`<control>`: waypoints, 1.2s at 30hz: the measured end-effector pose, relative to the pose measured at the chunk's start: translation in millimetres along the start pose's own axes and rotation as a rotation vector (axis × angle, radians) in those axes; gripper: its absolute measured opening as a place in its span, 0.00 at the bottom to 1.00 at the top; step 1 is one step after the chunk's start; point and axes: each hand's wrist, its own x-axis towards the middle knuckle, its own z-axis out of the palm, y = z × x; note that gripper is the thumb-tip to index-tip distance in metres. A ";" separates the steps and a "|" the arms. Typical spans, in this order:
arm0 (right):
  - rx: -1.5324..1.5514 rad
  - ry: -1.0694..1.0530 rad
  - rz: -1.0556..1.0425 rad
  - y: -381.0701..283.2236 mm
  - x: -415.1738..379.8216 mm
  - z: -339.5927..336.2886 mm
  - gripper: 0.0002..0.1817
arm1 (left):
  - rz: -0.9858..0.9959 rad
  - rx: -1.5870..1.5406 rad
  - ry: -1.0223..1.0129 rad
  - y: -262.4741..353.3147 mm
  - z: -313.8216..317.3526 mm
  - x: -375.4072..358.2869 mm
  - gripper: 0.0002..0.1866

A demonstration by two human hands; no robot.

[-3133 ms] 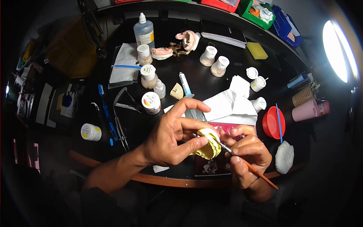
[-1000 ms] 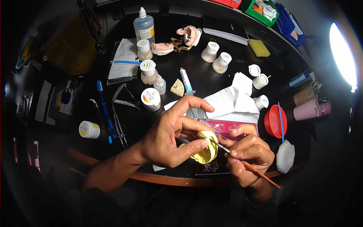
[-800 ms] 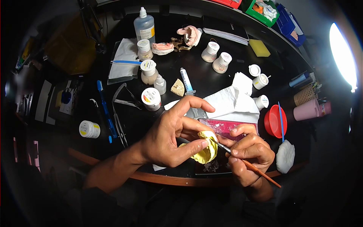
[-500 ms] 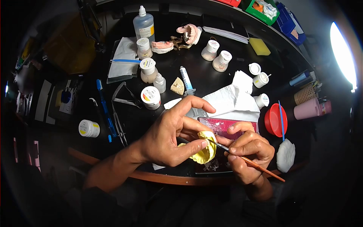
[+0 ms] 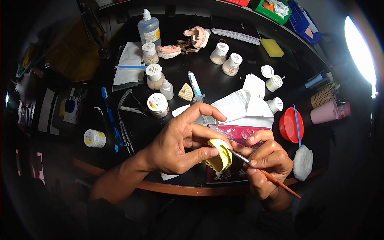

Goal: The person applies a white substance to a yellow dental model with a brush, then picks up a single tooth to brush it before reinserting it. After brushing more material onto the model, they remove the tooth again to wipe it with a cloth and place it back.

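A yellow dental cast point(image 5: 221, 161) is pinched between the thumb and fingers of my left hand point(image 5: 186, 142), tilted with its arch facing right. My right hand point(image 5: 267, 162) grips a fine paintbrush point(image 5: 276, 181) with an orange-brown wooden handle and a silver ferrule. Its dark tip is right at the upper right edge of the cast, close to my left fingertips. Under and behind the hands lies a pink-red plate point(image 5: 240, 131) with whitish smears, partly covered by my fingers.
Behind the hands are crumpled white tissue point(image 5: 234, 108), a paste syringe point(image 5: 195, 85) and several lidded jars point(image 5: 158, 105). A red bowl point(image 5: 286, 125) with a blue stick point(image 5: 297, 126) stands to the right, above a white pad point(image 5: 303, 163). Pink dental models point(image 5: 197, 37) sit farther back.
The cast has turned in my left hand, showing less of its left side. The brush tip has shifted right, from the inner face of the cast to its upper right edge.
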 end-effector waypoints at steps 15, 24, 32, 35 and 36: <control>-0.137 -0.064 -0.105 -7.0 -3.7 3.3 0.11 | 0.011 -0.078 -0.001 -1.5 0.1 0.9 0.29; -0.207 0.011 -0.123 -0.6 -5.3 5.9 0.14 | 0.022 -0.053 0.083 -2.4 -1.4 -0.1 0.26; -0.284 -0.020 -0.176 0.4 -1.8 9.2 0.15 | 0.102 0.027 0.127 -8.1 0.5 -1.1 0.17; -0.354 0.020 -0.129 3.4 -3.4 12.2 0.15 | 0.135 0.081 0.122 -9.6 0.8 -1.4 0.15; -0.346 0.044 -0.144 7.6 -2.5 14.6 0.18 | 0.150 0.100 0.115 -10.7 -0.2 -1.5 0.15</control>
